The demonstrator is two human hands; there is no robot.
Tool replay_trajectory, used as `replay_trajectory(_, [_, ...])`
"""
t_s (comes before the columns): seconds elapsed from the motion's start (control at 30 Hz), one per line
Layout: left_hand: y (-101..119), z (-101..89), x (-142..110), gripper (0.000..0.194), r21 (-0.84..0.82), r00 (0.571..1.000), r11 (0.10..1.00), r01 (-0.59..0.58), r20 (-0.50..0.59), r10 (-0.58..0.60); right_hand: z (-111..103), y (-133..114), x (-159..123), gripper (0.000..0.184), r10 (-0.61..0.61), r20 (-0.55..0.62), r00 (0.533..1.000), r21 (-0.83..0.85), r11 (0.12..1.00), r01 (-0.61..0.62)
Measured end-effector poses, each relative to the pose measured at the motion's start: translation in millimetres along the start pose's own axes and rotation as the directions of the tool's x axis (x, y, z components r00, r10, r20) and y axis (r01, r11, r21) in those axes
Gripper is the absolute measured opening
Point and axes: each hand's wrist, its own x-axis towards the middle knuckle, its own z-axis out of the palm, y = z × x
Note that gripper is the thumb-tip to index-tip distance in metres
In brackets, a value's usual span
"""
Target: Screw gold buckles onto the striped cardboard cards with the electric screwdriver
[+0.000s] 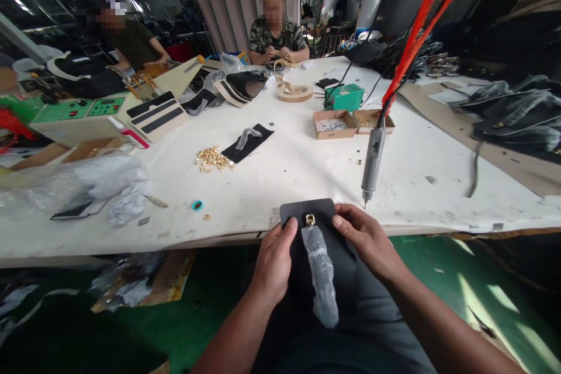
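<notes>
Both my hands hold a black leather panel (324,210) in front of me, over my lap at the table's near edge. My left hand (274,257) pinches its left side, thumb on top. On the right side, the thumb of my right hand (363,234) presses near the upper corner, its fingers behind. A gold buckle (310,220) sits on the panel's upper middle. From it hangs a strip wrapped in clear plastic (322,274). An electric screwdriver (373,158) hangs tip down beyond my right hand, on an orange-wrapped cord (407,47).
A pile of gold hardware (213,159) lies beside another black panel (249,143). Behind stand small cardboard boxes (335,134) of parts and a green power unit (344,97). A machine (83,120) and plastic bags (83,181) occupy the left. Across the table sits a co-worker (278,41).
</notes>
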Motion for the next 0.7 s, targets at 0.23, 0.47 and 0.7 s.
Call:
replay_trajectory(0.23, [1.9, 5.5, -0.4, 0.043, -0.117, 0.992, 0.987, 0.106, 0.084, -0.097, 14.3, -1.7, -1.1, 0.039, 0.197, 0.008, 0.980, 0.364, 0.912, -0.186])
replay_trajectory(0.47, [-7.0, -0.8, -12.3, 0.041, 0.006, 0.970, 0.986, 0.165, 0.181, -0.164, 9.7, -1.3, 9.2, 0.044, -0.002, -0.248, 0.969, 0.153, 0.987, 0.041])
replay_trajectory(0.7, [-10.6, -6.6, -3.0, 0.037, 0.099, 0.997, 0.995, 0.001, -0.073, 0.006, 3.2, 6.6, -28.7, 0.016, -0.643, 0.018, 0.765, -0.611, 0.598, 0.518])
